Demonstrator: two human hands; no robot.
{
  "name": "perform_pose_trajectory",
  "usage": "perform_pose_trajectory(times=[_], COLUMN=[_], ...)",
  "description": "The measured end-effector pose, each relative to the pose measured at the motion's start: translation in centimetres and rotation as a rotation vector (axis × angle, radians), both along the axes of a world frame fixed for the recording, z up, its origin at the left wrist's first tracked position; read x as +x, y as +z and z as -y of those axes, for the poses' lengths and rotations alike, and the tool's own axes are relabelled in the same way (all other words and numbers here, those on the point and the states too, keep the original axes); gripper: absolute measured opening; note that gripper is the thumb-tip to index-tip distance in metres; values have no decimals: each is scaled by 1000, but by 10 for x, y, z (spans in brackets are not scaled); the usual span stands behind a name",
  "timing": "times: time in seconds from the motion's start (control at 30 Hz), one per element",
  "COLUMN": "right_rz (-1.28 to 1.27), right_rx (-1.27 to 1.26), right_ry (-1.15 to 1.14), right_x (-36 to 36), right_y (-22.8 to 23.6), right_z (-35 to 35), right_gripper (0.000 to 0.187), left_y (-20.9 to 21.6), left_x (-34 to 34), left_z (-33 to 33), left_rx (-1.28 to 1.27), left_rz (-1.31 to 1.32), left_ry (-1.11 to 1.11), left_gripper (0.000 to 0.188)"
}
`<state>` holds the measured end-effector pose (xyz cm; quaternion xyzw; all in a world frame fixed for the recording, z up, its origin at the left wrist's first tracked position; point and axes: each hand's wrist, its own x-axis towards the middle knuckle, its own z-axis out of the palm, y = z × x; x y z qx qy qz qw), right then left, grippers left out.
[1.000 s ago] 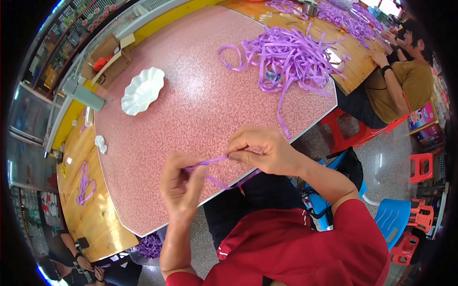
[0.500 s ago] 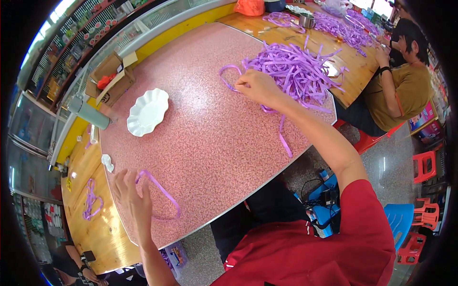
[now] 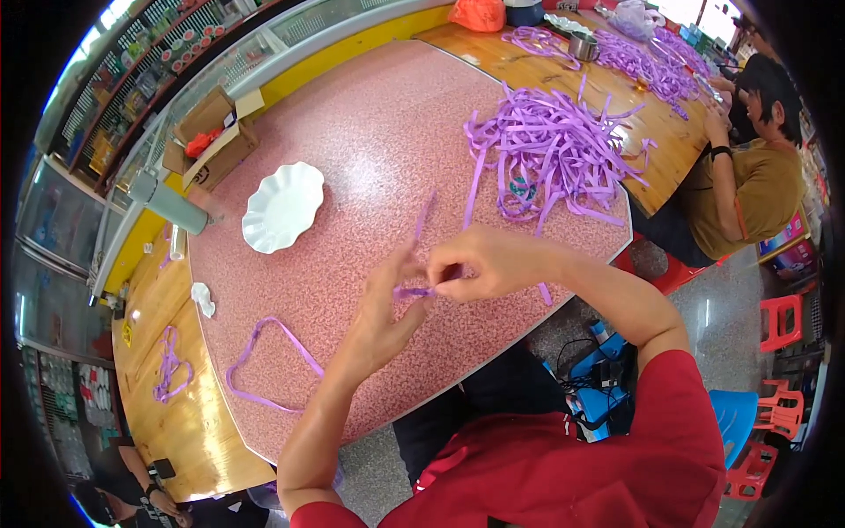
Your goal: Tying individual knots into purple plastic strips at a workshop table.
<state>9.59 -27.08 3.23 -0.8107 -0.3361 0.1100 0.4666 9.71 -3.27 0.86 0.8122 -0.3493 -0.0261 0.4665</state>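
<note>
My left hand point(image 3: 380, 310) and my right hand point(image 3: 487, 261) meet above the pink speckled table point(image 3: 352, 132), both pinching one purple ribbon strip point(image 3: 420, 236) that rises between my fingers. A big pile of purple ribbon strips point(image 3: 550, 150) lies on the table beyond my right hand. To the left, near the table's edge, a single ribbon loop point(image 3: 264, 361) lies flat.
A white scalloped plate point(image 3: 282, 207) sits at the table's far left. Behind it stand a cardboard box point(image 3: 211, 136) and a grey cylinder point(image 3: 167, 201). Another person point(image 3: 748, 185) sits at a wooden table point(image 3: 616, 70) with more ribbon. Red and blue stools point(image 3: 775, 317) stand on the right.
My right hand has come back from the ribbon pile with a strip. My left hand left the loop on the table and rose to meet it.
</note>
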Motion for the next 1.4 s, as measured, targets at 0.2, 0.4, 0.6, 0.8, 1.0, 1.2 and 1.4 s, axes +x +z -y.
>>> perform_pose_trajectory(times=[0.2,0.4,0.6,0.8,1.0,1.2,1.4], right_rz=[-21,-51,954,461,-223,-255,14], right_rx=[32,55,-712,140,49,488,300], right_ry=[-162,-343,-832,-220,-124,-200,-187], right_x=[11,31,41,21,26,18,7], right_y=[2,-3,-17,-22,-14,-18,-9], right_z=[63,101,72,-41,-52,-58,-53], right_gripper=[13,9,26,33,30,16,13], left_y=[-6,-16,-16,4,9,11,4], left_x=[7,13,14,11,13,11,15], left_z=[-34,-69,-57,-27,-32,-35,-38], left_rx=[-125,-298,-202,-134,-83,-390,-501], left_rz=[-582,-551,-504,-549,-465,-619,-891], left_ry=[-10,143,273,113,99,208,110], left_gripper=[21,20,21,23,20,17,16])
